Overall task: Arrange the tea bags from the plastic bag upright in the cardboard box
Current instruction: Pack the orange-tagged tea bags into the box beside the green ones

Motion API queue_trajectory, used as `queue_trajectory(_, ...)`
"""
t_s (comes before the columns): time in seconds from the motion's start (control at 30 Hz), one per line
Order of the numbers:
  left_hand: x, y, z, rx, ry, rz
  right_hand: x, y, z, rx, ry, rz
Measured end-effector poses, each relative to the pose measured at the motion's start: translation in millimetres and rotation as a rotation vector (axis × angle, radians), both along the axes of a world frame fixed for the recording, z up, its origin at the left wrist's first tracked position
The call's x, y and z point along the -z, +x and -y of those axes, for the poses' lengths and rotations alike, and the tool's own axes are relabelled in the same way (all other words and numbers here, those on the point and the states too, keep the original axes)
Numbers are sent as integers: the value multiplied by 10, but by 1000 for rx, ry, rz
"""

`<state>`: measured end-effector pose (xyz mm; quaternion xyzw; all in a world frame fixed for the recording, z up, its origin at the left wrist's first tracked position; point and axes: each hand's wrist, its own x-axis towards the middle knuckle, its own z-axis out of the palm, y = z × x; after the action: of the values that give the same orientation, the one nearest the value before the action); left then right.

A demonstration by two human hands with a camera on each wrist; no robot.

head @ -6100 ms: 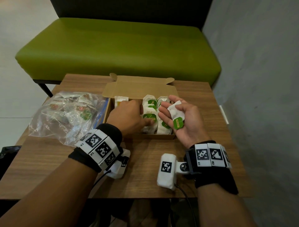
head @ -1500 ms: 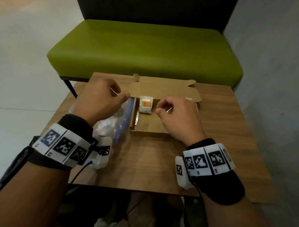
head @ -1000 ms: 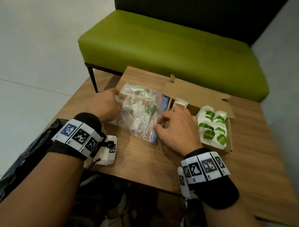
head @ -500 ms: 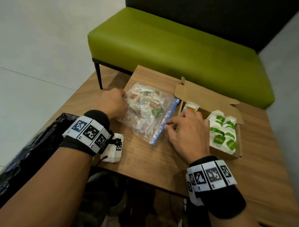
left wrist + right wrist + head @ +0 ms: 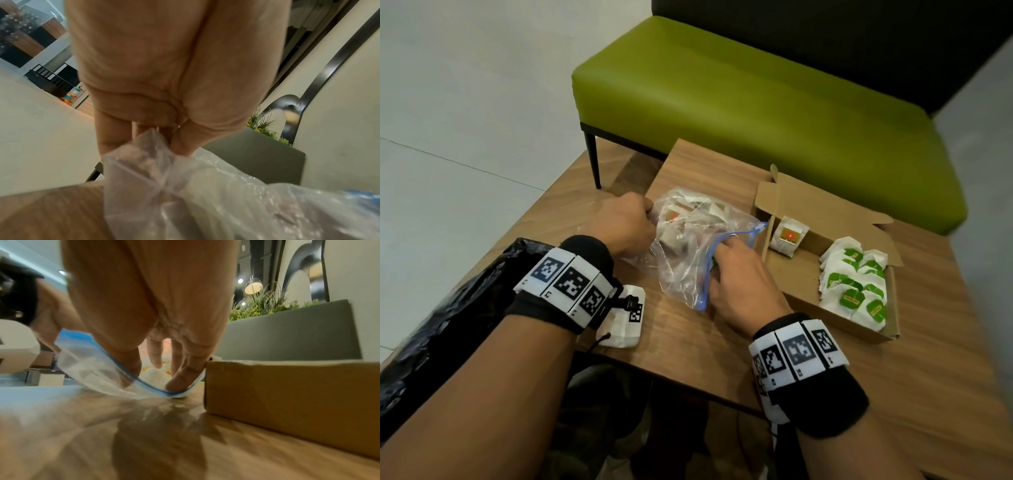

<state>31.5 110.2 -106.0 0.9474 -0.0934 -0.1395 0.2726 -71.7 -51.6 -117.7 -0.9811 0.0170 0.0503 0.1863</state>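
Left hand [image 5: 625, 224] pinches closed end of plastic bag [image 5: 688, 253] on table; right hand [image 5: 739, 277] fingers spread inside mouth, beside cardboard box [image 5: 873, 329]. Risk: thin film slips, tea bags [image 5: 674, 216] spill.

On the table [image 5: 678, 346], the plastic bag [image 5: 688, 246] lies left of the cardboard box [image 5: 801, 274].
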Motion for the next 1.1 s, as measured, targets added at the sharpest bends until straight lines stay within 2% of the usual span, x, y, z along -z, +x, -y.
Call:
queue_trajectory(0.2,29,13,-33,32,-57,-9,12,84,-127,166,17,-144)
queue_trajectory(0.33,39,16,-44,28,-69,-13,101,159,-162,216,-122,-85)
queue_trajectory(0.6,64,31,-34,15,-88,-22,10,65,-127,247,64,17)
queue_trajectory(0.8,41,20,-21,128,-20,-8,171,104,-95,167,129,-12)
queue_trajectory(0.87,10,-6,-6,172,-10,-15,262,135,-119,192,48,-27)
queue_trajectory(0.93,-4,-17,10,182,-20,-23,295,168,-135,190,4,-27)
queue_trajectory(1.1,-4,-28,53,171,-20,-38,223,213,-164,70,62,-14)
